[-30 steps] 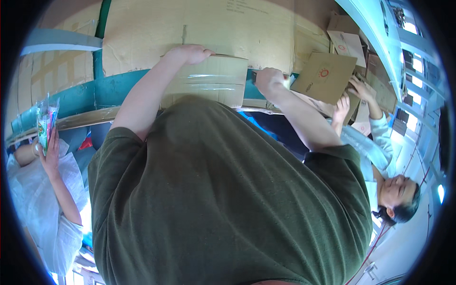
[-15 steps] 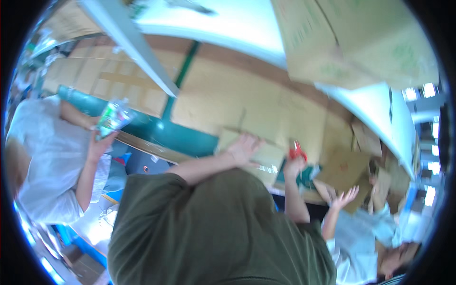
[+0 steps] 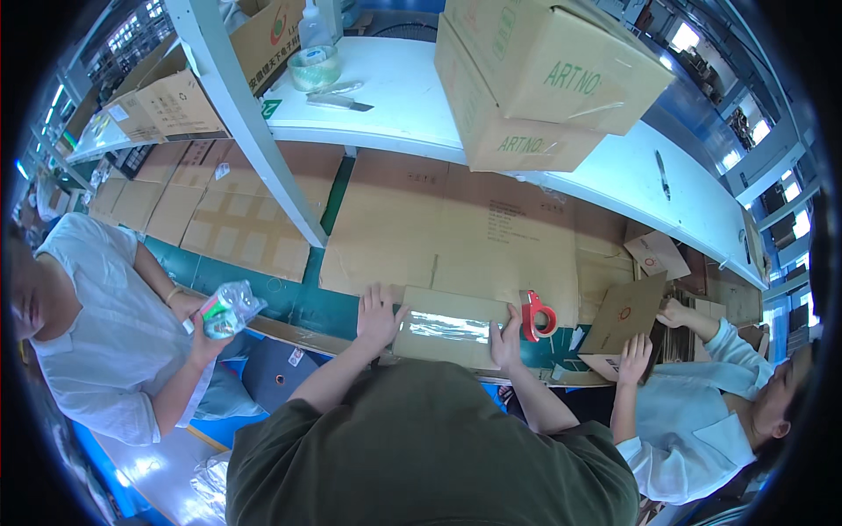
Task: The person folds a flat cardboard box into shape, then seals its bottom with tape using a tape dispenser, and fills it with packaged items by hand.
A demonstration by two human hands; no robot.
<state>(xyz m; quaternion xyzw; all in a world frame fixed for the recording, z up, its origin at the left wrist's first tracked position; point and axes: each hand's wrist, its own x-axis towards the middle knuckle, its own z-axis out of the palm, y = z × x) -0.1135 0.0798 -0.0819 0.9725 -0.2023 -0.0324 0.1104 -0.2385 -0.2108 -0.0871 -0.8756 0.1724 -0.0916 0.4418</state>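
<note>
A small brown cardboard box [image 3: 447, 351] lies in front of me, a shiny strip of clear tape [image 3: 449, 327] running along its top. At its left end is my left hand [image 3: 378, 317], fingers stretched out and spread, the thumb against the box's edge. My right hand [image 3: 505, 343] grips the right end, thumb toward the top face. Just beyond that hand, a red tape dispenser [image 3: 538, 316] stands on the table, touched by neither hand.
Flattened cardboard [image 3: 395, 219] covers much of the green table [image 3: 294, 307]. Above it runs a white shelf [image 3: 395, 114] with stacked cartons [image 3: 526, 96], a tape roll [image 3: 314, 68] and a knife [image 3: 338, 102]. A co-worker at left holds a plastic-wrapped packet [image 3: 230, 309]; another at right handles a carton [image 3: 621, 320].
My right hand has let go of the red tape dispenser and now holds the box's right end. My left hand has shifted from the box's top to its left end. The view has tilted upward.
</note>
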